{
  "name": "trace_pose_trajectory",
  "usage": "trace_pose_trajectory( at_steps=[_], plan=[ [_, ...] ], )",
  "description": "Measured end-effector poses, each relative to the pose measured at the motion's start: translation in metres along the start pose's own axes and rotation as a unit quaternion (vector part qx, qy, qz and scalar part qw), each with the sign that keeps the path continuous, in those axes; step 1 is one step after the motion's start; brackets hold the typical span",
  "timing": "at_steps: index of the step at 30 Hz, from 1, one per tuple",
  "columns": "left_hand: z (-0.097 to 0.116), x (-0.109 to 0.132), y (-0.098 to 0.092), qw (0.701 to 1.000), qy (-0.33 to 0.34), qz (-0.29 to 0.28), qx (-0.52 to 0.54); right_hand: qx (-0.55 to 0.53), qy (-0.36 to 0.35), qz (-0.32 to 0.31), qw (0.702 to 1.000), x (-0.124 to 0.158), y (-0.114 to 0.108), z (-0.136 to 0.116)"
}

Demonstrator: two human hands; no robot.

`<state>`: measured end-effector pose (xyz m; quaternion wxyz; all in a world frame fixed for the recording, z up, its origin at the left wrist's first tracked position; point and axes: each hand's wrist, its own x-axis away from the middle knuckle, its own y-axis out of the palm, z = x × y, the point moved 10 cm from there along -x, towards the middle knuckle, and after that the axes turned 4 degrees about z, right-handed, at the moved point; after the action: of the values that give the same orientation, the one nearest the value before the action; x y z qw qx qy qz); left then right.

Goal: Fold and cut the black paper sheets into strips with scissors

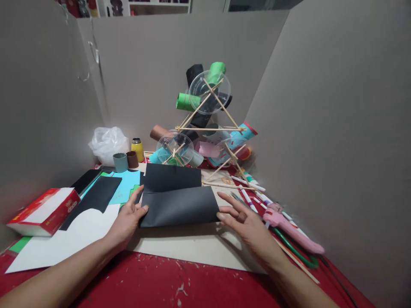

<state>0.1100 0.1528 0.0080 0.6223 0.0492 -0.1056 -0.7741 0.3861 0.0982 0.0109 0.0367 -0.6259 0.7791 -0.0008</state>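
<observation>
A sheet of black paper [180, 207], creased across the middle with its far half [173, 177] tilted up, is held between my two hands above a pale board [180, 244]. My left hand [130, 214] grips its left edge, thumb on top. At the right edge, my right hand [236, 216] pinches the near corner between thumb and fingers, the index finger stretched out beyond it. Behind the paper stands a wheel model [210, 92] of clear plastic lids, wooden sticks and green and black paper tubes. A second wheel [175, 147] sits lower, to its left.
Left of me lie a red box [45, 211], white paper [83, 239], black and blue sheets, two short paper tubes, a yellow bottle [137, 149] and a plastic bag [109, 143]. A pink glue gun [292, 231], green scissors handle [295, 248] and markers lie right. Grey panels enclose the table.
</observation>
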Motion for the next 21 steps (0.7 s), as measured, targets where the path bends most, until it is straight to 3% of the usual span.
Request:
trace_pose_trajectory(
  at_steps=[4,6,11,16,21],
  plan=[
    [-0.007,0.006,0.011,0.995,-0.055,-0.036,-0.075,0.032,-0.050,0.041,0.997,0.001,-0.011,-0.014],
    [-0.009,0.007,0.008,0.989,-0.069,-0.023,-0.125,0.048,-0.062,0.045,0.996,0.003,-0.012,-0.019],
    [0.011,0.001,-0.008,0.974,0.024,0.052,-0.218,0.041,-0.040,0.020,0.998,0.003,-0.009,-0.016],
    [0.004,0.005,0.003,0.964,0.016,-0.003,-0.264,0.055,-0.002,-0.004,0.999,0.000,-0.003,-0.001],
    [-0.003,0.012,0.019,0.976,0.011,-0.071,-0.207,0.087,0.018,-0.013,0.996,-0.002,0.001,0.006]
  ],
)
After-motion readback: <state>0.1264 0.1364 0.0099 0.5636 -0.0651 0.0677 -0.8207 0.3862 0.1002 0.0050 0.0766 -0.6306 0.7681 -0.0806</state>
